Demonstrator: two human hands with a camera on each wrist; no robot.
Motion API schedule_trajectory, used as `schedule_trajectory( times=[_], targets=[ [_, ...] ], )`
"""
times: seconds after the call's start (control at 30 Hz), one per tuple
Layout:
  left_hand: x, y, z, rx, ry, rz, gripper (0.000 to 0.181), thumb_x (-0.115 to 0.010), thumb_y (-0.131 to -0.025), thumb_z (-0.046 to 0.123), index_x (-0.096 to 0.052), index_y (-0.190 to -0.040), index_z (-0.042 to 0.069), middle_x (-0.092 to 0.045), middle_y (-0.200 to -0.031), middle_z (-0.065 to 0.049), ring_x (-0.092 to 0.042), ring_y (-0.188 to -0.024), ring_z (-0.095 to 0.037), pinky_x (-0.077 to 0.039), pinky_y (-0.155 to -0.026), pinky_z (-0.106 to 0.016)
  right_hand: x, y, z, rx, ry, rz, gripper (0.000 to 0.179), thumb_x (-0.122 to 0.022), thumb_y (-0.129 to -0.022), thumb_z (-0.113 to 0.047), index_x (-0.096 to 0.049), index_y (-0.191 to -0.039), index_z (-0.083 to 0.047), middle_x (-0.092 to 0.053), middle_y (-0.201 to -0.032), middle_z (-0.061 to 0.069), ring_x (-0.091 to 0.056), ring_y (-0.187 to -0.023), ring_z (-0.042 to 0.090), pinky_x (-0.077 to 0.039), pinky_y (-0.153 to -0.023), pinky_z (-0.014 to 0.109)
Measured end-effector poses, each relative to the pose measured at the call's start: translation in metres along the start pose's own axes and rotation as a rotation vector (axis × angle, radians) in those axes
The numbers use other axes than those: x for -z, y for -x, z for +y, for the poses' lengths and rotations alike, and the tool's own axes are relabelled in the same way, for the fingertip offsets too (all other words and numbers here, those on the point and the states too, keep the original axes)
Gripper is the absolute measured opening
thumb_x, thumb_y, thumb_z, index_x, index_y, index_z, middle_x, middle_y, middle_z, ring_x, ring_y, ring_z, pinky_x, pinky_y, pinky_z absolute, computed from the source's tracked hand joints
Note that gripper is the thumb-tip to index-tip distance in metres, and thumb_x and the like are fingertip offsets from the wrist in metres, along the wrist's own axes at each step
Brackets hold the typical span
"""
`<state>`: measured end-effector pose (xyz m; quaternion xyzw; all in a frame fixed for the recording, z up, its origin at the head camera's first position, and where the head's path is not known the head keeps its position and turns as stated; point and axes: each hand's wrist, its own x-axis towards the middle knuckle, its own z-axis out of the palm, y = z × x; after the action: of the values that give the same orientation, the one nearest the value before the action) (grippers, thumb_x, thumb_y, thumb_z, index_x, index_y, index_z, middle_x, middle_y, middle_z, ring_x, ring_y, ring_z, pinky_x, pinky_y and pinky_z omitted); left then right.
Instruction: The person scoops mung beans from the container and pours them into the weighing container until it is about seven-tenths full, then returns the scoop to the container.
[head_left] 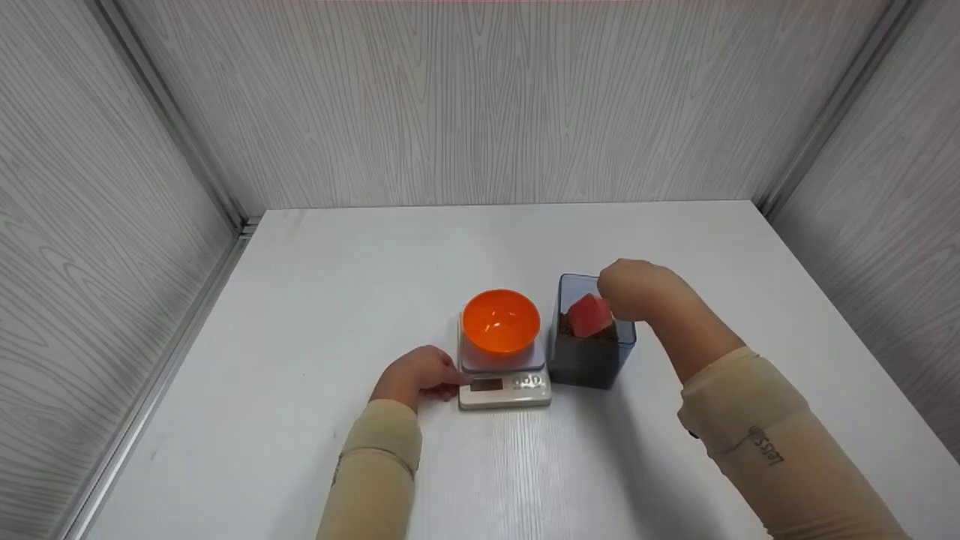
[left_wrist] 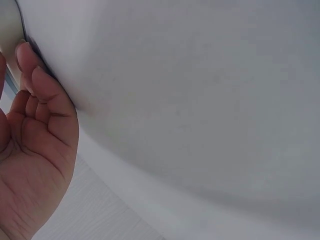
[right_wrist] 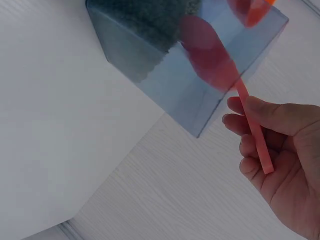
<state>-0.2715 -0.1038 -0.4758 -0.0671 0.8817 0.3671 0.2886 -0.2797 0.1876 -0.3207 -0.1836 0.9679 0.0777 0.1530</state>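
An orange bowl [head_left: 501,322] sits on the platform of a white kitchen scale [head_left: 504,401] with a small dark display. My left hand [head_left: 424,373] holds the scale's front left edge; in the left wrist view its fingers [left_wrist: 47,90] curl against the scale's side. To the scale's right stands a clear grey-blue plastic box [head_left: 581,367] partly filled with dark brown grains [head_left: 568,328]. My right hand [head_left: 637,289], above the box's right rim, grips a red scoop [head_left: 589,315] by its handle. Through the box wall the scoop's head [right_wrist: 207,52] shows inside, at the grains.
The box stands close beside the scale on a white table [head_left: 337,285]. Wood-grain panels rise at the back [head_left: 480,105], the left [head_left: 90,225] and the right [head_left: 885,187].
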Motion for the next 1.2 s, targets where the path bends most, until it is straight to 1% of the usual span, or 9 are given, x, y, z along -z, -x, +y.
schedule_trajectory(
  times=[0.1,0.17,0.3,0.47,0.57,0.77,1.0,1.1,1.2],
  targets=[
    [0.001,0.001,0.000,-0.006,-0.004,-0.002,0.027,-0.076,-0.073,0.035,-0.065,-0.080,0.011,-0.064,-0.068,-0.003,-0.059,-0.061,-0.015,-0.047,-0.065,-0.029,0.008,0.004,-0.002,0.005,-0.001,-0.022,0.015,-0.055,-0.077,0.004,-0.066,-0.073,-0.006,-0.052,-0.058,0.005,-0.045,-0.054,0.017,-0.038,-0.047,0.028],
    [0.002,0.002,0.000,-0.010,-0.005,-0.006,0.026,-0.075,-0.074,0.033,-0.065,-0.080,0.010,-0.064,-0.068,-0.003,-0.059,-0.062,-0.015,-0.047,-0.065,-0.029,0.012,0.006,-0.003,-0.010,0.010,-0.040,0.014,-0.055,-0.076,0.004,-0.065,-0.071,-0.005,-0.051,-0.059,0.005,-0.044,-0.054,0.017,-0.037,-0.047,0.028],
    [0.002,0.003,0.001,-0.009,-0.014,-0.008,0.025,-0.075,-0.074,0.033,-0.066,-0.080,0.010,-0.064,-0.069,-0.003,-0.059,-0.062,-0.015,-0.047,-0.066,-0.029,0.013,0.007,-0.008,-0.049,0.049,-0.087,0.010,-0.055,-0.077,0.002,-0.064,-0.076,-0.003,-0.051,-0.064,0.006,-0.045,-0.056,0.019,-0.038,-0.048,0.029],
    [0.001,0.002,0.000,-0.004,-0.017,-0.008,0.027,-0.075,-0.073,0.035,-0.066,-0.080,0.011,-0.064,-0.069,-0.003,-0.059,-0.063,-0.015,-0.046,-0.065,-0.029,0.002,0.001,-0.012,-0.076,0.061,-0.141,0.009,-0.059,-0.076,0.000,-0.063,-0.083,-0.003,-0.054,-0.071,0.009,-0.048,-0.061,0.021,-0.041,-0.050,0.031],
    [0.001,0.002,0.000,-0.006,-0.013,-0.009,0.026,-0.075,-0.074,0.034,-0.066,-0.081,0.010,-0.064,-0.069,-0.003,-0.058,-0.063,-0.015,-0.047,-0.065,-0.029,-0.005,-0.003,-0.011,-0.057,0.058,-0.135,0.009,-0.060,-0.075,0.001,-0.063,-0.083,-0.004,-0.055,-0.071,0.008,-0.049,-0.062,0.022,-0.042,-0.052,0.031],
    [0.001,0.002,0.000,0.000,0.010,-0.007,0.026,-0.075,-0.074,0.033,-0.066,-0.082,0.010,-0.064,-0.070,-0.003,-0.059,-0.063,-0.016,-0.048,-0.064,-0.028,-0.015,-0.009,-0.010,0.014,0.056,-0.113,0.009,-0.056,-0.077,0.001,-0.062,-0.078,-0.004,-0.053,-0.067,0.007,-0.047,-0.061,0.021,-0.040,-0.053,0.031],
    [-0.001,0.001,0.000,-0.007,0.010,0.001,0.026,-0.075,-0.074,0.033,-0.065,-0.080,0.010,-0.064,-0.069,-0.003,-0.058,-0.061,-0.015,-0.048,-0.063,-0.028,-0.028,-0.019,-0.010,0.052,0.028,-0.117,0.013,-0.053,-0.084,-0.006,-0.065,-0.079,-0.005,-0.054,-0.067,0.003,-0.046,-0.061,0.019,-0.043,-0.058,0.032],
    [-0.001,0.000,0.000,-0.008,0.015,0.007,0.025,-0.076,-0.073,0.033,-0.065,-0.080,0.010,-0.064,-0.068,-0.002,-0.058,-0.060,-0.014,-0.049,-0.062,-0.027,-0.033,-0.022,-0.008,0.073,0.009,-0.100,0.017,-0.052,-0.086,-0.007,-0.066,-0.077,-0.006,-0.055,-0.066,0.002,-0.045,-0.060,0.018,-0.043,-0.058,0.032],
    [-0.002,0.000,0.000,-0.001,0.016,0.007,0.025,-0.076,-0.073,0.032,-0.066,-0.080,0.010,-0.064,-0.068,-0.002,-0.058,-0.060,-0.014,-0.049,-0.062,-0.027,-0.037,-0.023,-0.004,0.086,-0.022,-0.075,0.016,-0.054,-0.085,-0.009,-0.066,-0.074,-0.008,-0.054,-0.065,0.002,-0.045,-0.059,0.018,-0.042,-0.056,0.032]
  ],
)
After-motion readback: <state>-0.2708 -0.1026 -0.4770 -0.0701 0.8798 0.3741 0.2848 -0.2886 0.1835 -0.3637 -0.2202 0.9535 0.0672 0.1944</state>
